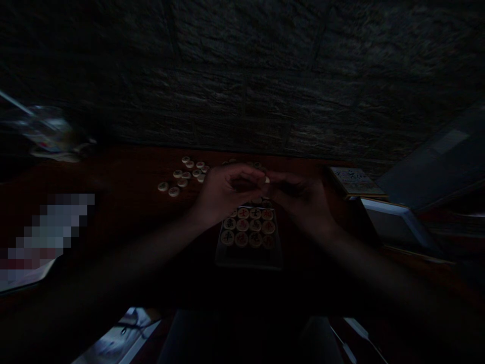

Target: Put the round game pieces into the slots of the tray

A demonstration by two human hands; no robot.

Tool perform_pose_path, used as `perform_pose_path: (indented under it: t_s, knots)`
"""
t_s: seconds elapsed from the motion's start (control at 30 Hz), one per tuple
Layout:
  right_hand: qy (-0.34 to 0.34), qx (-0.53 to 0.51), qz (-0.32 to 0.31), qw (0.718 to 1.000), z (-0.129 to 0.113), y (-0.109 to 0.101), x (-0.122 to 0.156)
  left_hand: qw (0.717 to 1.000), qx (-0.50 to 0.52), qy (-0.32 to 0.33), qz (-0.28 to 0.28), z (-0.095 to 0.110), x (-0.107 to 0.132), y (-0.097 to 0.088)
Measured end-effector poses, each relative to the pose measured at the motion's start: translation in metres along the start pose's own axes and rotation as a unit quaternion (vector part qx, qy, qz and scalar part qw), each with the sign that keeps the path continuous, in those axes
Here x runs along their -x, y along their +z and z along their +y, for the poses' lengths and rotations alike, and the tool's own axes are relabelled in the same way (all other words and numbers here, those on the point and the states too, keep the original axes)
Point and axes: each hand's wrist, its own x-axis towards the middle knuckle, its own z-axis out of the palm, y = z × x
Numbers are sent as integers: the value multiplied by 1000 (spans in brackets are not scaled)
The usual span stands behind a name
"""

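Observation:
My left hand point(223, 191) and my right hand point(305, 199) meet fingertip to fingertip above the table. Between them sits a small pale Chinese chess piece point(267, 180), pinched by both hands; its face cannot be made out. Below lies a shallow clear tray point(248, 257) with round chess pieces point(241, 225) in rows, bearing red and black characters. The tray's far end is covered by my hands. Loose chess pieces point(182, 182) are scattered to the left of my left hand, and a few more show dimly behind my hands.
The brown table point(129, 182) ends at a rough stone wall point(242, 91). A plastic cup point(51, 131) with a straw stands at the far left, above a blurred-out flat object point(41, 242). On the right lie a patterned box lid point(356, 180) and an open shallow box point(394, 225). The scene is dark.

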Motion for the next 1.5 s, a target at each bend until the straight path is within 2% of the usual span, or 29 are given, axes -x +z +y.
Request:
perform_pose_path:
  t_s: [0.23,0.4,0.53,0.67,0.8,0.9,1.17,1.5]
  knots:
    - [21,-37,-1,999,-4,-2,-3,1000,-13,16,5,0,0,0]
    - [71,-71,2,995,-5,-2,-5,1000,-13,-9,0,2,1,0]
    - [119,-111,-4,987,-6,-4,-6,999,30,-34,-12,2,-1,0]
    - [139,-129,9,982,-4,-6,-10,990,90,-102,-32,4,-3,1]
    - [137,-127,-29,982,-3,-8,-11,967,157,-196,-34,3,-3,-1]
    - [138,-110,-48,983,-3,-8,-11,959,172,-224,-38,1,-3,-2]
    - [111,-60,-25,992,-3,-6,-9,965,135,-222,-42,4,-4,2]
    - [71,-46,-10,996,-5,-4,-6,978,120,-162,-60,5,-4,1]
